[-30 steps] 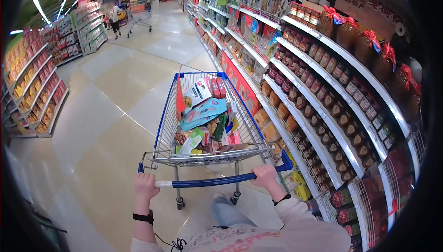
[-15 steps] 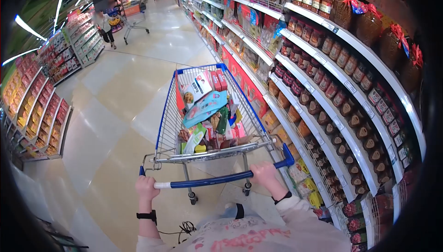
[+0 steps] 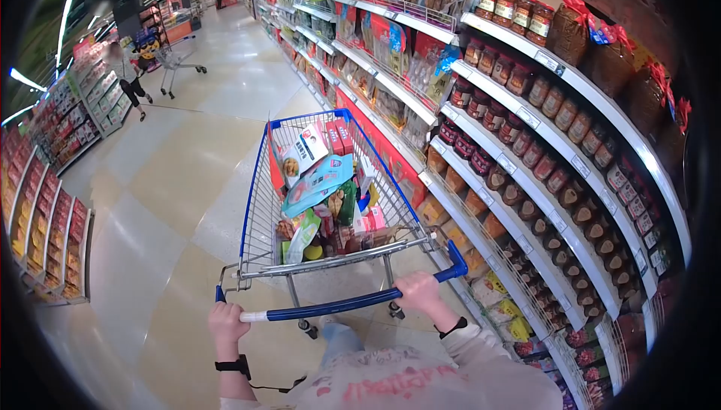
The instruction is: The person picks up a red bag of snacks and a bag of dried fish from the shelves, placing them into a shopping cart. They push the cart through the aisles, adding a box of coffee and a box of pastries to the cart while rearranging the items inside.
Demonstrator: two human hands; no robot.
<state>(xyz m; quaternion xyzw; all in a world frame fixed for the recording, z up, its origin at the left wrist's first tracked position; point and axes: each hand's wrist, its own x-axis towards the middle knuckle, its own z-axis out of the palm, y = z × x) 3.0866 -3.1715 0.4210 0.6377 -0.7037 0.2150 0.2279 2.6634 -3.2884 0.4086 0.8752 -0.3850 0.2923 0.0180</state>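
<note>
Cart (image 3: 330,192) sits dead ahead of the person, on the tiled aisle floor (image 3: 173,185), w/ its long axis running from the near handle out to the far end and leaning a bit left in the view. Blue handle bar (image 3: 338,306) lies crosswise at the near end, tilted so its right end is farther away than its left. Left hand (image 3: 227,322) is clenched round the bar's left end, a black wrist strap just below it; right hand (image 3: 415,292) is clenched round the bar near its right end, so the right hand sits farther forward and closer to the basket than the left. Both hands grip the same bar, well apart, 1 at each end. Basket is piled w/ groceries (image 3: 327,200): boxes, a teal pack, snack bags, heaped toward the near and middle part. Shelving (image 3: 526,155) w/ rows of jars runs close along the cart's right side, approx parallel to its long axis; the near right corner of the cart is just beside the low shelf edge. Far left, another person (image 3: 129,79) stands by a 2nd cart (image 3: 176,61), well apart.
</note>
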